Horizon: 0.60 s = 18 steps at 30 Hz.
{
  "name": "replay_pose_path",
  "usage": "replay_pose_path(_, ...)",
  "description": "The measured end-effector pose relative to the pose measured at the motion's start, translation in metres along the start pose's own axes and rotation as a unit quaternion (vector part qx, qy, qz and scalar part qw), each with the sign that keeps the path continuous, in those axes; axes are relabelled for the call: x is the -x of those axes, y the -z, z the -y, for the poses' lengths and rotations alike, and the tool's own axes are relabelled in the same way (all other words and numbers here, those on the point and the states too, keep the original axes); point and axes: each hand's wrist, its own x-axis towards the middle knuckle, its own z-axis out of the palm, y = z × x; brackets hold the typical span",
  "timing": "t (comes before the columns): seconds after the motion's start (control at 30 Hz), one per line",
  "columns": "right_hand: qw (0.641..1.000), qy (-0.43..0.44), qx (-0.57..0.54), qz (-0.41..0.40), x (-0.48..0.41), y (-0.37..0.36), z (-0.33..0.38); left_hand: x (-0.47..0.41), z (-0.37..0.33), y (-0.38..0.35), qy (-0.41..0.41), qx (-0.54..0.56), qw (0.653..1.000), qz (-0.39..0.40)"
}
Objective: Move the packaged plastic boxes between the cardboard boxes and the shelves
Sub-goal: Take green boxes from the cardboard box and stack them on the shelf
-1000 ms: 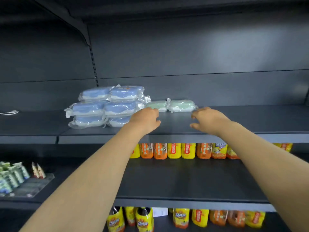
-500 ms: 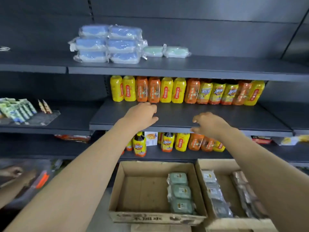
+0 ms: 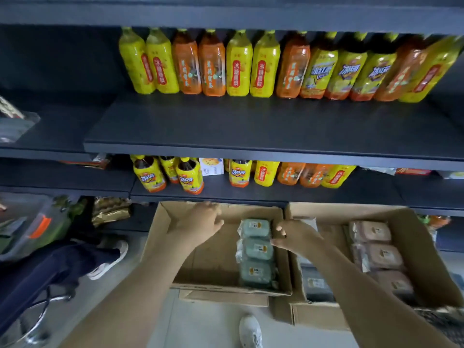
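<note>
So, left hand [image 3: 200, 222]: fingers loose and spread, holding nothing, over the bare floor of the left box [image 3: 160, 227], just left of the packs.
Right hand [image 3: 295, 237]: fingers half curled, empty, at the right edge of the far pack [image 3: 256, 228]. I cannot tell if it touches.
Green packs [image 3: 257, 272]: three in a row along the left box's right wall, labels up, wrapped in film.
Grab: I take the far pack from both sides and grip the hard box inside, not the loose wrap.
Risk: the wrap looks slick, so pinching it alone may slip or drag the neighbour.
Lift: straight up, clear of the box wall and the shelf lip above.
Shelf [image 3: 251, 126]: bare board in front of the bottles [image 3: 236, 66], so room to lay packs flat, I judge.
Right box [image 3: 421, 237]: other packs, so I leave it.
</note>
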Motion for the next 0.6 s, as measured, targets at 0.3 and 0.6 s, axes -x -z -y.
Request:
replay_pose_path(0.3,0.957,-0.101,-0.257,0.09,-0.063,-0.096,-0.047,-0.045,-0.002,-0.117,0.143,0.144,0.976,0.078)
replay_pose_path(0.6,0.94,-0.193,-0.252,0.122,-0.116,-0.201,-0.073,-0.098,0.004,-0.237,0.25,0.296,0.91,0.146)
